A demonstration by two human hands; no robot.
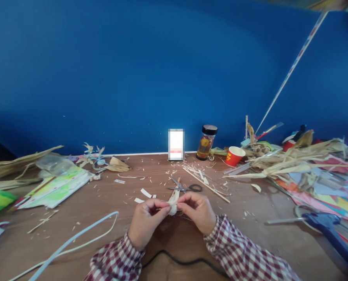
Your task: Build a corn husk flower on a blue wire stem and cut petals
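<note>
My left hand (147, 221) and my right hand (199, 212) meet at the middle of the table's near side. Between their pinched fingertips is a small pale corn husk bundle (173, 209), rounded at the near end. Its narrower strips run away from me, toward the scissors (188, 189). These dark scissors lie just beyond my fingers, their blades pointing left near the far end of the husk. Small white paper strips (146, 192) rest on the table beyond my left hand. My fingers cover part of the bundle.
Glue gun (323, 222) lies at right, beside coloured paper and a corn husk pile (276, 162). A red paper cup (235, 157) and dark-lidded jar (207, 143) stand behind. Painted paper (59, 187) lies left. A black cable (188, 262) crosses in front; husk scraps litter the table.
</note>
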